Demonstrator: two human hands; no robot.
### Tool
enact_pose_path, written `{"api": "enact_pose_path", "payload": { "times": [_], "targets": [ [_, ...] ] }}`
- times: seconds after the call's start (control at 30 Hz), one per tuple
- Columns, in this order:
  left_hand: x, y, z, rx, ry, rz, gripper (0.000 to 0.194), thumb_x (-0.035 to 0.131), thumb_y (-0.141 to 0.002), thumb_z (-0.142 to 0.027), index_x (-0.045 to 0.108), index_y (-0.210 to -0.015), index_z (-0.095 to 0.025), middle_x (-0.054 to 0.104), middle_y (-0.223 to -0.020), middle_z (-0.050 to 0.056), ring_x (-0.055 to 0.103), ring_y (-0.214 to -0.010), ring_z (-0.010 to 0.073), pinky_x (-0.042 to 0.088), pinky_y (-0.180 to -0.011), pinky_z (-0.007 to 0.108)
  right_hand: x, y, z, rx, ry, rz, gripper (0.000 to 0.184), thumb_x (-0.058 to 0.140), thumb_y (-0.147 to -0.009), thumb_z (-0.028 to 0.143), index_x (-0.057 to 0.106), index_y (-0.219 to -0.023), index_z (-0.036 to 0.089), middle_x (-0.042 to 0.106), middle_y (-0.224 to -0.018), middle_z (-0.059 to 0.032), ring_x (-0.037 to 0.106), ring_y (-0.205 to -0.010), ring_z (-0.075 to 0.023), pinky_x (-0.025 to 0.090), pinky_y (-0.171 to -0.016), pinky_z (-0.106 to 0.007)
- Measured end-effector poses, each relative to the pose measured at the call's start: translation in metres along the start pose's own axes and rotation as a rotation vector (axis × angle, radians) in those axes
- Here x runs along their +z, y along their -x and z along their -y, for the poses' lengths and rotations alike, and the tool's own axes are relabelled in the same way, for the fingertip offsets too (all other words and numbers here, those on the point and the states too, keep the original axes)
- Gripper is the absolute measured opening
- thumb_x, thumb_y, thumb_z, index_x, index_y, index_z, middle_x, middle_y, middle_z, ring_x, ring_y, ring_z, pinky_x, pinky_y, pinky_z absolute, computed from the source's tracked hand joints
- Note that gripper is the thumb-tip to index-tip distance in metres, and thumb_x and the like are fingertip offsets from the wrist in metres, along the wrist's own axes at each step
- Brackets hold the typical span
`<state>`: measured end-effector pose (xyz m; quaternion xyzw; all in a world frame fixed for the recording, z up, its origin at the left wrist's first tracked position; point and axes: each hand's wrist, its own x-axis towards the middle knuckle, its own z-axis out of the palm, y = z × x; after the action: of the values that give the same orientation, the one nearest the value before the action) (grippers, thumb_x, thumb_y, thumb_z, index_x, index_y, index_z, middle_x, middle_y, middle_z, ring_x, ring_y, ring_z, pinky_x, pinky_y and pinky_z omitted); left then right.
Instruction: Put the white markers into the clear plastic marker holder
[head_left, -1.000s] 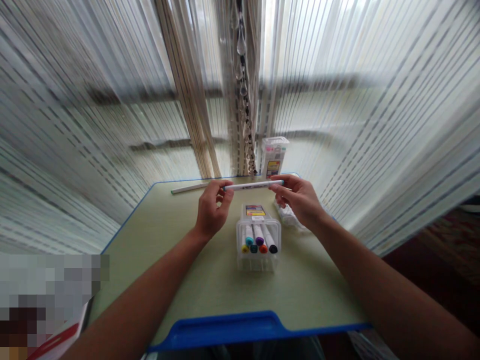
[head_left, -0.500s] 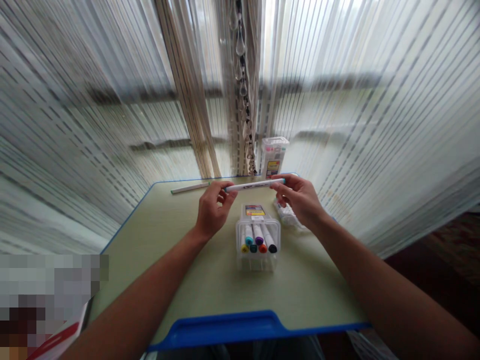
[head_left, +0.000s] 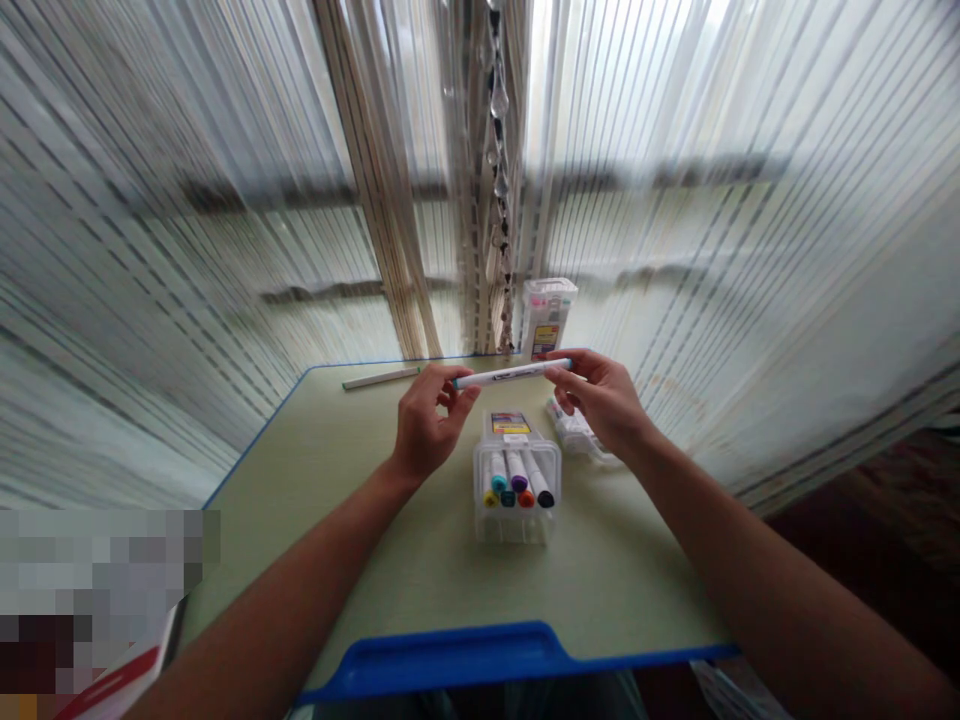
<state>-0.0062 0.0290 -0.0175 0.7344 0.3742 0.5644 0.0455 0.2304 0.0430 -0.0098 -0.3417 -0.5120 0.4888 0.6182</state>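
A white marker with teal ends is held crosswise above the far half of the table, its right end slightly higher. My left hand pinches its left end between thumb and fingers. Around the right end, the fingertips of my right hand are closed. Below the marker lies a clear plastic case, its open end towards me, with several white markers inside; their ends are yellow, light blue, dark teal, purple, orange and black. To the left, another white marker with green ends rests on the table.
A second clear case with markers stands upright at the table's far edge. Another clear case lies partly behind my right hand. The pale green table has a blue rim and a blue front tray. String curtains hang behind it.
The held marker has shifted slightly and turned a little, so its printed text shows more clearly. Both hands keep their grip. The hanging bead string has swung slightly right.
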Motion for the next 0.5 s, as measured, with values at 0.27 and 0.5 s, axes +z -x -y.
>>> {"api": "enact_pose_path", "payload": {
  "times": [0.27, 0.5],
  "targets": [
    [-0.003, -0.002, 0.0, -0.031, 0.008, -0.014, 0.02, 0.063, -0.096, -0.034, 0.069, -0.105, -0.017, 0.068, -0.091, 0.003, 0.063, -0.074, 0.0117, 0.055, -0.065, 0.021, 0.005, 0.009, 0.024, -0.106, 0.047, 0.063, 0.028, 0.09, -0.071, 0.031, 0.077, -0.093, 0.019, 0.065, -0.06, 0.0032, 0.054, -0.046, -0.0079, 0.043, -0.041, -0.021],
    [-0.003, -0.001, 0.002, -0.094, 0.035, -0.011, 0.022, 0.062, -0.096, -0.035, 0.067, -0.109, -0.017, 0.067, -0.09, 0.004, 0.062, -0.071, 0.0119, 0.054, -0.062, 0.021, 0.012, 0.016, 0.042, -0.162, 0.263, 0.092, 0.028, 0.089, -0.072, 0.032, 0.076, -0.093, 0.017, 0.07, -0.064, 0.0, 0.059, -0.048, -0.0095, 0.05, -0.044, -0.022]
  ]
}}
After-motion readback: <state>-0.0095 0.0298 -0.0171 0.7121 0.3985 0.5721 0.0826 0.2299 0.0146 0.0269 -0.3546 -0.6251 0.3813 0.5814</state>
